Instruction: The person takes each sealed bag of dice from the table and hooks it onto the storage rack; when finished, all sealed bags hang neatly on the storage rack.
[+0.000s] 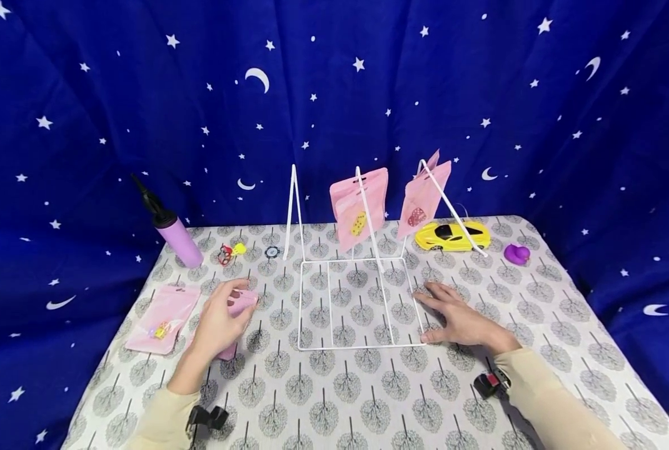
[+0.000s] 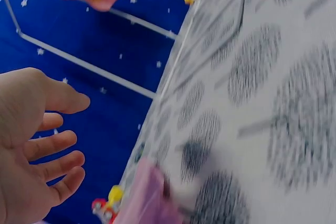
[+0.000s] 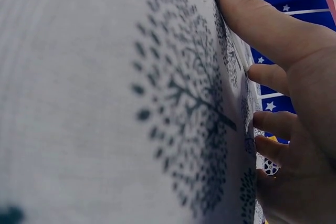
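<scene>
My left hand (image 1: 222,320) hovers over a pink pouch (image 1: 240,302) on the left of the table. In the left wrist view its fingers bend loosely with nothing between them, and the pouch (image 2: 147,200) shows beyond them. A second pink pouch with a small yellow item (image 1: 162,319) lies flat further left. At the middle stands a white wire display rack (image 1: 362,347) with three raised prongs. My right hand (image 1: 457,317) rests at the rack's right side, the thumb by its front corner. Pink pouches hang on the middle prong (image 1: 358,209) and the right prong (image 1: 424,194).
Behind the rack at right are a yellow toy car (image 1: 452,236) and a purple rubber duck (image 1: 517,254). A purple hand pump (image 1: 179,242) stands at back left, near a small red and yellow toy (image 1: 232,252) and a dark round disc (image 1: 272,252). A starry blue curtain (image 1: 199,94) hangs behind.
</scene>
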`<state>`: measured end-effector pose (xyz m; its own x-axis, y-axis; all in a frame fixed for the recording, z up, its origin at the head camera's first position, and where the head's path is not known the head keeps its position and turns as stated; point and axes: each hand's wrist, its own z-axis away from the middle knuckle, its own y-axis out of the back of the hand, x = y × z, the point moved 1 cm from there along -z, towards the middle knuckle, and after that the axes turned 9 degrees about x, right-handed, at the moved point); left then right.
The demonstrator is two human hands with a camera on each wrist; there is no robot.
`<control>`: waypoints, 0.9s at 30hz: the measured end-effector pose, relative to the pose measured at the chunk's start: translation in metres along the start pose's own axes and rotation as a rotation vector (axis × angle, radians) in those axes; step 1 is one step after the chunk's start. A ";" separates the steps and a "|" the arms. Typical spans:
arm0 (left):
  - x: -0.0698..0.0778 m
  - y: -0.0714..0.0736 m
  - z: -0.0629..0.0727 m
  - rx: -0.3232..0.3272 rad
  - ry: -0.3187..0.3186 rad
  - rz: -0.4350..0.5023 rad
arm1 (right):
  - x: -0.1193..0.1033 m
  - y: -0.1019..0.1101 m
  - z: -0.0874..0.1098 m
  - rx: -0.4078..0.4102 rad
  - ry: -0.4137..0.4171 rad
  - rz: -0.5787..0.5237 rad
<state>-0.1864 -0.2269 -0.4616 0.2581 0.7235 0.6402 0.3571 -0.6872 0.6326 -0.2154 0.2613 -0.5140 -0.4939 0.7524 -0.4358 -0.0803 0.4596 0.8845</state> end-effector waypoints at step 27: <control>-0.069 0.036 0.014 -0.141 0.090 -0.179 | -0.001 0.001 0.000 -0.008 -0.013 -0.001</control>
<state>-0.1782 -0.3004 -0.4889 0.1187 0.8304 0.5443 0.2597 -0.5551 0.7902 -0.2150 0.2616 -0.5127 -0.4827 0.7579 -0.4388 -0.0877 0.4567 0.8853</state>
